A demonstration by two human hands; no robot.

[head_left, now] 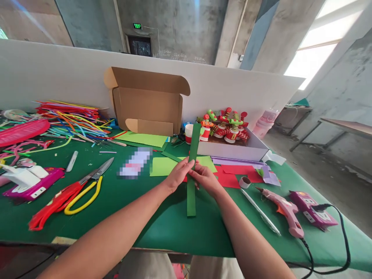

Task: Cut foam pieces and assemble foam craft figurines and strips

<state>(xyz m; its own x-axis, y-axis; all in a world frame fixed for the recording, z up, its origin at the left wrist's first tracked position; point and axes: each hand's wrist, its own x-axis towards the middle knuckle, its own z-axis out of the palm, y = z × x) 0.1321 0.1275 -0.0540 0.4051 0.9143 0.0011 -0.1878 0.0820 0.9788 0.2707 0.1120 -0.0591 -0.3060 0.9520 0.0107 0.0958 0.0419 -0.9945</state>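
A dark green paper strip (pixel 191 197) stands nearly upright above the table's middle, gripped at about its centre by both hands. My left hand (pixel 180 173) pinches it from the left, thumb across the front. From the right, my right hand (pixel 207 178) pinches the same spot, and the fingertips of the two hands almost meet. Behind them lie light green paper sheets (pixel 164 166), with another dark green strip (pixel 171 156) on top. Red paper pieces (pixel 231 180) rest just right of my right hand, beside a small paper roll (pixel 244 182).
Large scissors (pixel 69 193) and a knife (pixel 72 161) lie left. At right are a pen (pixel 260 211), a pink glue gun (pixel 283 209) and a purple power strip (pixel 314 211). An open cardboard box (pixel 148 104) and a tray (pixel 232 151) of paper figures stand behind.
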